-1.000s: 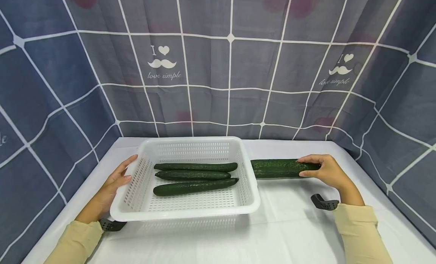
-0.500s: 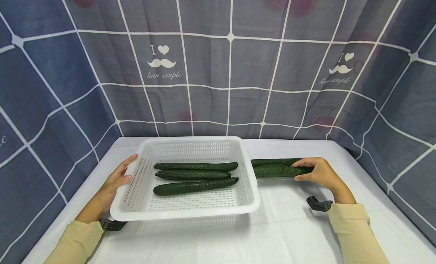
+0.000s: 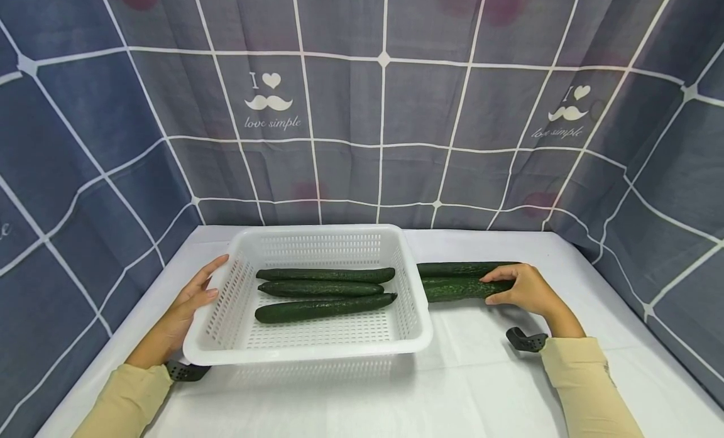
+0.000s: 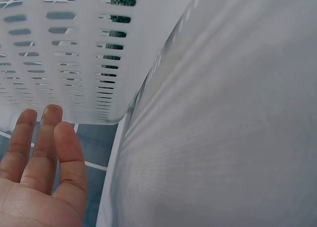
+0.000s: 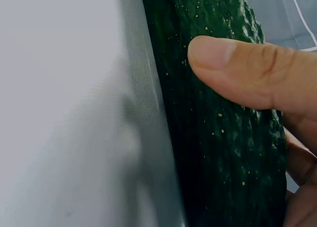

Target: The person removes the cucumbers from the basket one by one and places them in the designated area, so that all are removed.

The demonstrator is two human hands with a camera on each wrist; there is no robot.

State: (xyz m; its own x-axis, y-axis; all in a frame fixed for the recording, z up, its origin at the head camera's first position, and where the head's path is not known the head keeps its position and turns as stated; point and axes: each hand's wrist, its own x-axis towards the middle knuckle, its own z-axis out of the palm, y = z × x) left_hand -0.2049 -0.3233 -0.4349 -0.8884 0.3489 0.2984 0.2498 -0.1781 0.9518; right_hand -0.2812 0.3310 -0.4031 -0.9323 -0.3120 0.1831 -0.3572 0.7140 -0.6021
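My right hand (image 3: 526, 290) grips the right end of the nearer cucumber (image 3: 452, 290) beside the basket. In the right wrist view, the thumb (image 5: 233, 63) presses the bumpy dark-green skin of that cucumber (image 5: 237, 152), with fingers around its other side. A second cucumber (image 3: 466, 269) lies just behind it, roughly parallel. My left hand (image 3: 183, 312) rests against the left side of the white perforated basket (image 3: 317, 356). In the left wrist view, the straight fingers (image 4: 47, 142) are near the basket's slotted wall (image 4: 89, 103); whether they touch it is unclear there.
Inside the basket, three cucumbers (image 3: 325, 308) lie side by side. A white cloth (image 3: 469, 388) covers the table. Grey-blue curtains with white lines (image 3: 351, 174) enclose the back and both sides.
My right hand has slid left and slightly nearer along the cucumbers. The nearer cucumber has shifted a little toward me, showing more of the one behind. My left hand and the basket stay put.
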